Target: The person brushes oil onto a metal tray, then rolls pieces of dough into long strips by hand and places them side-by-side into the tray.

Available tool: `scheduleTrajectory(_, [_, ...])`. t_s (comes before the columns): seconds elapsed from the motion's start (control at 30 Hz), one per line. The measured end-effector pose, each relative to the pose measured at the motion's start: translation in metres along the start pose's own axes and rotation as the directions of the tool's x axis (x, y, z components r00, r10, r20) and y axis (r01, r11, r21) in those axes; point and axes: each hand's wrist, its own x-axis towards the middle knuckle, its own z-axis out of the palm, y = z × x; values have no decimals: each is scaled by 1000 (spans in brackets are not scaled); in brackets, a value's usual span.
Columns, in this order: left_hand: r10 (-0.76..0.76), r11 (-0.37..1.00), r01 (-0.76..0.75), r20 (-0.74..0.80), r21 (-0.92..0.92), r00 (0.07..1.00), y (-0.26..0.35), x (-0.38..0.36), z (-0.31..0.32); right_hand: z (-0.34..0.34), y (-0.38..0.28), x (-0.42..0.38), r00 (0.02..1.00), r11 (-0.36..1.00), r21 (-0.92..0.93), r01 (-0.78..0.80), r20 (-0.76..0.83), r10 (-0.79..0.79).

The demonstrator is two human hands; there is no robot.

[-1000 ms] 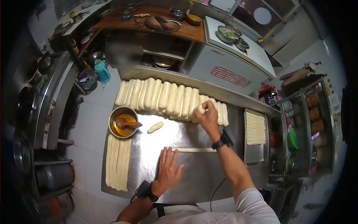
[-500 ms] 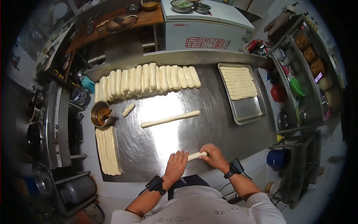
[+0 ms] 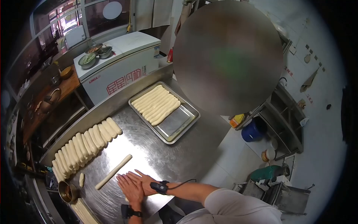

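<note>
My left hand [image 3: 130,189] lies flat with its fingers stretched out over the steel table [image 3: 201,149]. My right hand [image 3: 146,183] reaches in from the right, fingers also extended, and the two hands overlap. Whatever lies beneath the palms is mostly hidden. Just beyond my fingertips a long dough strip [image 3: 113,171] rests diagonally on the metal. Farther left is a short dough piece [image 3: 81,180]. Behind it, a long row of dough rolls [image 3: 82,147] is stacked along the table's back edge.
A metal tray [image 3: 174,140] partly filled with dough strips [image 3: 154,104] stands at the back. A metal pot [image 3: 68,192] sits at the left, beside more long dough strips [image 3: 84,211]. Beyond are a white freezer [image 3: 119,67] and, on the floor, a blue bucket [image 3: 254,129].
The view has swung to the right. My hands have come together and overlap; my right hand no longer pinches the end of the short dough roll. The long strip stays on the table.
</note>
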Motion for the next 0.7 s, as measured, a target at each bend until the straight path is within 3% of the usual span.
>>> scheduleTrajectory(0.07, [74, 996, -76, 42, 47, 996, 0, -19, -7, -37, -18, -9, 963, 996, 48, -79, 261, 64])
scheduleTrajectory(0.1, [102, 990, -115, 168, 75, 981, 8, -49, -16, 13, 0, -37, 939, 992, -29, -124, 320, 127])
scheduleTrajectory(0.13, [124, 983, -157, 285, 98, 951, 16, -79, -17, -1, -19, -72, 934, 986, -164, -31, 347, 87])
scheduleTrajectory(0.17, [145, 967, -193, 268, 165, 952, 16, -122, -5, -2, -34, -104, 977, 994, -97, -57, 198, 76])
scheduleTrajectory(0.2, [169, 944, -231, 255, 234, 952, 13, -146, 3, -22, -47, -117, 934, 995, -64, -81, 345, 99])
scheduleTrajectory(0.23, [178, 941, -239, 252, 239, 951, 14, -137, -3, -16, -44, -120, 953, 996, -59, -74, 291, 88])
scheduleTrajectory(0.3, [-21, 977, -47, 316, 209, 948, 21, -123, -8, -2, -28, -109, 965, 988, -106, -114, 224, 135])
scheduleTrajectory(0.33, [-21, 977, -49, 316, 210, 948, 20, -99, -11, -17, -25, -73, 960, 974, -158, -162, 203, 193])
scheduleTrajectory(0.37, [-71, 964, 29, 152, 263, 986, 11, -57, -14, -39, -22, -43, 931, 951, -262, -165, 277, 238])
scheduleTrajectory(0.4, [-118, 947, 117, -15, 300, 993, 1, -34, -14, -15, 4, -29, 985, 971, -182, -156, 48, 168])
scheduleTrajectory(0.43, [-121, 947, 119, -11, 300, 993, -11, -33, -14, -18, 9, -26, 990, 977, -177, -119, 53, 130])
scheduleTrajectory(0.5, [62, 976, -59, -5, 210, 998, -29, -35, -17, -17, 14, -41, 992, 992, -115, -59, 102, 71])
scheduleTrajectory(0.53, [13, 982, -42, 153, 187, 988, -15, -57, -30, -31, 0, -58, 950, 987, -111, -113, 278, 140])
scheduleTrajectory(0.6, [105, 891, -195, 232, 410, 967, 12, -109, -61, -27, -22, -116, 930, 984, -138, -111, 334, 152])
scheduleTrajectory(0.67, [24, 926, -115, 250, 360, 968, 16, -133, -53, -21, -25, -140, 987, 997, -38, -62, 147, 67])
scheduleTrajectory(0.7, [-60, 951, -29, 276, 306, 959, 13, -144, -47, -20, -18, -130, 981, 993, -69, -99, 160, 109])
